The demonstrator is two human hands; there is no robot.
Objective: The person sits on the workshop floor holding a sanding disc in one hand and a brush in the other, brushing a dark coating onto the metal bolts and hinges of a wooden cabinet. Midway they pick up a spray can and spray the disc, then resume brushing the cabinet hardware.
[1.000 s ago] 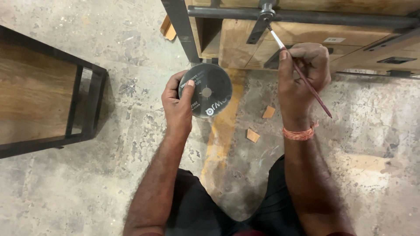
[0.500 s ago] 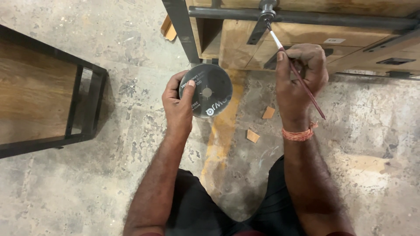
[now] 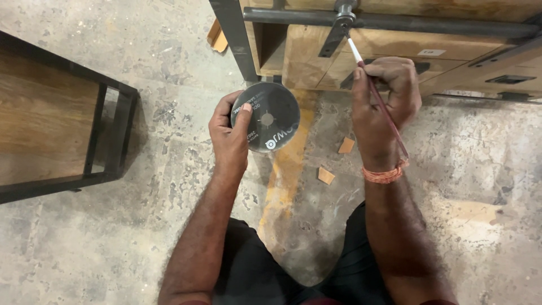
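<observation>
A grey, stained concrete floor with a faded yellow stripe is seen from above and carries everything in view. At its left edge a low piece of furniture of brown wood in a black metal frame is stood. Along the far edge a larger piece of pale wooden furniture with black metal bars is laid, with a black metal bracket fixed to one bar.

The person's two bare forearms are stretched forward from the near edge, over dark trousers. An orange thread band is worn on the right wrist.

A round, dark grey abrasive disc with a small centre hole is gripped at its left rim by the left hand, thumb laid across its face; it is held in the air above the floor, just before the far furniture.

The right hand is closed around a thin, dark red-handled brush with a pale ferrule, whose tip is brought up against the bracket.

Two small pale wood offcuts are left on the floor between the arms, and a third wood scrap is seen near the far edge.
</observation>
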